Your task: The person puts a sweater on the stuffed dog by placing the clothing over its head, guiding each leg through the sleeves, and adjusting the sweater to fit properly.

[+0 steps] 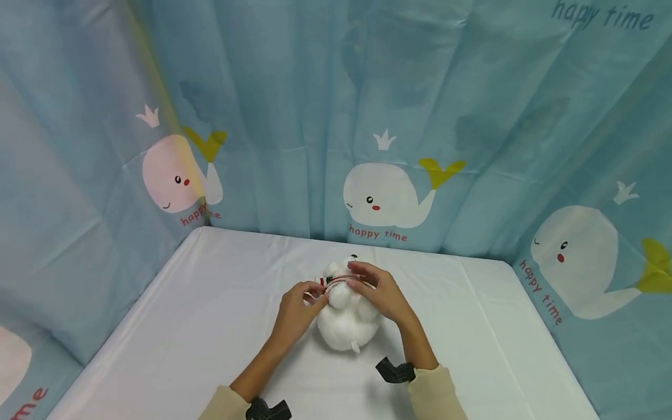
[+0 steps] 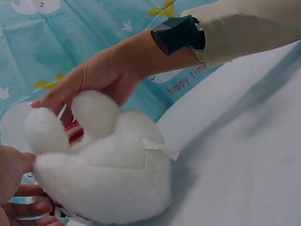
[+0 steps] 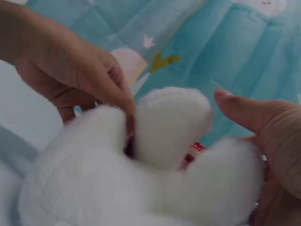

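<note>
A white fluffy plush toy (image 1: pixel 341 326) sits with its round back and small tail toward me. Round its neck runs a red-and-white patterned scarf (image 1: pixel 336 280), partly hidden by fur and fingers. On the left side of the neck, my left hand (image 1: pixel 297 310) pinches the scarf between thumb and fingers; its fingertips also show beside dark-and-red trim in the left wrist view. My right hand (image 1: pixel 387 294) lies along the toy's head and neck on the right. Its thumb (image 3: pixel 240 109) stretches out straight in the right wrist view, while the other fingers are mostly hidden behind the fur.
A white cloth covers the table (image 1: pixel 220 326). Blue curtains (image 1: pixel 273 116) with printed whales hang along the back and both sides. Each wrist carries a black strapped device, such as the one on the right wrist (image 1: pixel 395 371).
</note>
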Motion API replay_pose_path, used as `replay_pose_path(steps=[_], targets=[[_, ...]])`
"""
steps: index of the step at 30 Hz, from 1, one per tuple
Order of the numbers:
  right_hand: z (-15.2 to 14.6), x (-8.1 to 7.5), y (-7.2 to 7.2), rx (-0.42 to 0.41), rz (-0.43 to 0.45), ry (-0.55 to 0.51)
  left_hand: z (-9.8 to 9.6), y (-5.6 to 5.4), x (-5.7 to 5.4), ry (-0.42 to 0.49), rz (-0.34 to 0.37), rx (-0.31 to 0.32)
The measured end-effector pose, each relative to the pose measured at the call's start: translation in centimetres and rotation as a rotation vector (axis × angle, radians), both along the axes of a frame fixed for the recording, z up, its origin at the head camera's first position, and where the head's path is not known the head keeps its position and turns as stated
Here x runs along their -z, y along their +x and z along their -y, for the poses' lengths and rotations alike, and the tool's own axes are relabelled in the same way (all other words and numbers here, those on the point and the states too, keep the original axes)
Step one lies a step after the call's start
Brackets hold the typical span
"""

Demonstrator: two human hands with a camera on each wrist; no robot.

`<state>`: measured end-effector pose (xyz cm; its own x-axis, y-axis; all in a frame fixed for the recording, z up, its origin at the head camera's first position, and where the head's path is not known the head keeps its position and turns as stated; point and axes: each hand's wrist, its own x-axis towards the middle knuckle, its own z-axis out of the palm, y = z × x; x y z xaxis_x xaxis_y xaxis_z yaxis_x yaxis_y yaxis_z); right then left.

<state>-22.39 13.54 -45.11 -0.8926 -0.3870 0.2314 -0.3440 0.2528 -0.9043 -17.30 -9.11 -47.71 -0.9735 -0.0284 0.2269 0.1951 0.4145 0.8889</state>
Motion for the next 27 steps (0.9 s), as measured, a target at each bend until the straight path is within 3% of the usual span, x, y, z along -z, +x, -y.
replay_pose_path(steps=[4, 14, 19, 27], targets=[[0.4, 0.1, 0.2, -0.060, 0.087, 0.049, -0.2, -0.2, 0.0, -0.024, 0.014, 0.010], [2.4, 0.5, 0.8, 0.065, 0.061, 0.211, 0.5, -0.3, 0.1, -0.045, -0.047, 0.017], [3.5, 0.6, 1.2, 0.120, 0.032, 0.249, 1.2, -0.4, -0.3, -0.067, -0.146, 0.008], [4.5, 0.3, 1.3, 0.209, -0.051, 0.350, 1.5, 0.2, -0.7, -0.216, -0.337, 0.010]])
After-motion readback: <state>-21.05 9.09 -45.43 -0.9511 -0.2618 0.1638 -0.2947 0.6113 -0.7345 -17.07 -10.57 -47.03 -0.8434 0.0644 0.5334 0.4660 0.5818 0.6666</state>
